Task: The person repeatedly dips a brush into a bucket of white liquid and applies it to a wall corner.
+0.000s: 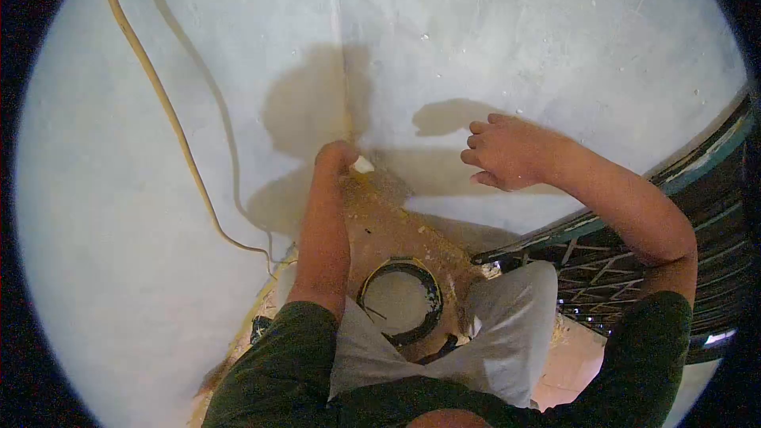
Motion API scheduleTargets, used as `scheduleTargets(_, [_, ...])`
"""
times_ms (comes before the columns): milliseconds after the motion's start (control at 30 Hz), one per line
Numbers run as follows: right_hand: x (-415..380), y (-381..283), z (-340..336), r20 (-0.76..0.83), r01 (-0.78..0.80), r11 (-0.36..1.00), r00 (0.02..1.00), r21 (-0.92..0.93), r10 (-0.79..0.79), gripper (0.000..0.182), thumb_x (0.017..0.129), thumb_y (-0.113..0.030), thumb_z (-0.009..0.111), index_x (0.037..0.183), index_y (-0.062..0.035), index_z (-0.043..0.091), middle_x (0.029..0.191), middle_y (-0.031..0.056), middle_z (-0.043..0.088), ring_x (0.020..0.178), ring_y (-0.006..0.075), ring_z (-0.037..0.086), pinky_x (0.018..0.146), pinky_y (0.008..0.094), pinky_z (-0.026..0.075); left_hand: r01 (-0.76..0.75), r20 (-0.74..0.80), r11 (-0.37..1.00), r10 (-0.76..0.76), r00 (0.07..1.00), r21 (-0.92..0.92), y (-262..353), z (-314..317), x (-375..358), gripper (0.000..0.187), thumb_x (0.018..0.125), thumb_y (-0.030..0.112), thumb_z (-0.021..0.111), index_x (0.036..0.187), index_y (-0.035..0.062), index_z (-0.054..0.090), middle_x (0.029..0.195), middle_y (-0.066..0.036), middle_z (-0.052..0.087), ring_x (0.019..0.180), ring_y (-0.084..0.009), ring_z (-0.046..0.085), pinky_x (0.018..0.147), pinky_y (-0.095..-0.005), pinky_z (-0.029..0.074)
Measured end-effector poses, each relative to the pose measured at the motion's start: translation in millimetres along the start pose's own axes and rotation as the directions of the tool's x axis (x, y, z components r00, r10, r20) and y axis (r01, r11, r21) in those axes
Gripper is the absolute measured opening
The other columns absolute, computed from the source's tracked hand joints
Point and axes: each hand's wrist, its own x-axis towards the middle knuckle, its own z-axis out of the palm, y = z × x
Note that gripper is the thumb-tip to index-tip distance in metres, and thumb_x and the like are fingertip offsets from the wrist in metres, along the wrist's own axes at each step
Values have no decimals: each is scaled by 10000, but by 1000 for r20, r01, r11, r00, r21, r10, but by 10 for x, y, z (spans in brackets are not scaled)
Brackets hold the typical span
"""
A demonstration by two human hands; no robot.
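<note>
My left hand (336,155) is low in the wall corner, closed around a small white piece (364,165) that pokes out beside the fingers. What the piece is made of cannot be made out. My right hand (511,154) is raised in front of the right-hand wall (555,40), fingers loosely bent and apart, with nothing visible in it. Between my knees stands a round, black-rimmed bucket (434,295) with pale grey content and a thin dark stick-like thing across its left side.
A yellowish cable (158,87) hangs along the left wall (95,190) and casts a shadow. At the right is a dark metal lattice (575,257) with a curved green edge (705,158). The brown floor (372,230) in the corner is stained and speckled.
</note>
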Motion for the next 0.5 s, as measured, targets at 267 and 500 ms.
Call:
scheduleTargets(267, [60, 83, -80, 14, 31, 999, 999, -34, -30, 292, 861, -336, 556, 869, -47, 600, 838, 113, 603, 930, 290, 545, 822, 421, 439, 55, -279, 809, -265, 923, -585, 198, -728, 143, 365, 802, 296, 590, 716, -55, 640, 628, -183, 620, 574, -295, 607, 597, -413, 486])
scheduleTargets(500, [169, 213, -260, 0, -3, 997, 1000, -81, 3, 278, 856, -323, 569, 846, -46, 594, 814, 104, 595, 905, 276, 542, 796, 413, 443, -290, -380, 270, -387, 840, -918, 672, -1499, -272, 290, 871, 247, 567, 698, 23, 631, 504, -11, 478, 419, -112, 411, 379, -287, 309])
